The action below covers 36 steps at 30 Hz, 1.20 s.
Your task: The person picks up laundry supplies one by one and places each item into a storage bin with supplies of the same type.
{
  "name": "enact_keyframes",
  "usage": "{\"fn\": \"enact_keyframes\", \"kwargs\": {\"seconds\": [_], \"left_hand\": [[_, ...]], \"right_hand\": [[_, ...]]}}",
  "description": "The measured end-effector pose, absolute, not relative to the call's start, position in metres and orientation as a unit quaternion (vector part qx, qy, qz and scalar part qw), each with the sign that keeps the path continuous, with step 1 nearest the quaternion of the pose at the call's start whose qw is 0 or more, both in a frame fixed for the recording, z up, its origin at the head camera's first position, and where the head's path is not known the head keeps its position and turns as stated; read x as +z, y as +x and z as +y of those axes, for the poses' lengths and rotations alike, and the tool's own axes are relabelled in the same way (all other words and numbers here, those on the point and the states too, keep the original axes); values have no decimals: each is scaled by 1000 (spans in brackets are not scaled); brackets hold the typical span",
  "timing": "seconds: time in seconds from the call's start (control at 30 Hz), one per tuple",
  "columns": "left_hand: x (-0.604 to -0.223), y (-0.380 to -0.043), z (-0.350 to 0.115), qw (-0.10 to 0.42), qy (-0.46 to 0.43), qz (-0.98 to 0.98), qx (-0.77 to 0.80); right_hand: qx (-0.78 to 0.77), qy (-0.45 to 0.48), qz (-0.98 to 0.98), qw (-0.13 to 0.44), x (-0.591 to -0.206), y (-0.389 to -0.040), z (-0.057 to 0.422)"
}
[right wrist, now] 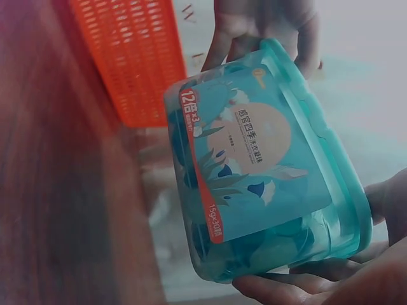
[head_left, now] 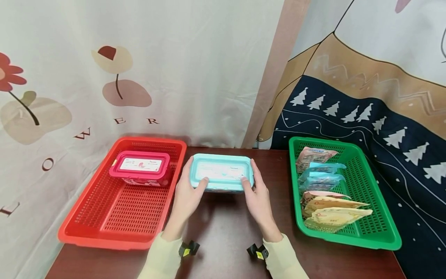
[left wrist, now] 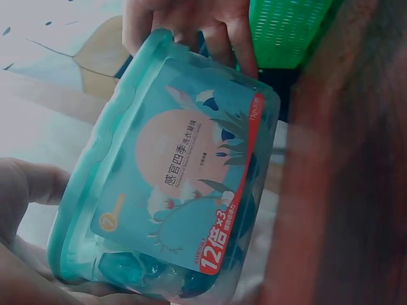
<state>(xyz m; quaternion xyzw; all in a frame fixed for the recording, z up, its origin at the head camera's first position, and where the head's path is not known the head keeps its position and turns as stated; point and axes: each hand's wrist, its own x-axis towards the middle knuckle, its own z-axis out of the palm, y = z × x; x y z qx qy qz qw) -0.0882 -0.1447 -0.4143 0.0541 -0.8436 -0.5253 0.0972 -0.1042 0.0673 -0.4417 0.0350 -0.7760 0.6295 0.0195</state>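
Observation:
A teal-lidded, see-through box of laundry pods (head_left: 221,172) is held up over the middle of the table between both hands. The left hand (head_left: 187,195) grips its left end, thumb on the lid. At the opposite end the right hand (head_left: 257,197) grips it the same way. Teal pods show through the clear wall of the laundry pod box (left wrist: 184,171) in the left wrist view. Its printed label (right wrist: 254,159) faces the right wrist camera as well. A similar pink box (head_left: 141,167) sits in the back of the red basket (head_left: 139,244) on the left.
On the right of the brown table (head_left: 223,240) stands a green basket (head_left: 379,242). Several soft packets lie in it, among them a blue packet (head_left: 322,181) and a yellow packet (head_left: 336,217). Behind the table hangs a printed curtain (head_left: 209,77).

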Motion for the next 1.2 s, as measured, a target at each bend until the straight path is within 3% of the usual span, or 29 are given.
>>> {"fn": "enact_keyframes", "kwargs": {"seconds": [0.63,1.2], "left_hand": [[-378,-72,-181,78,88,-836,-536],[-361,-57,-227,113,189,-832,-510]], "right_hand": [[647,88,-757,-2,-412,-87,43],[646,140,-750,-32,-398,-74,-6]]}}
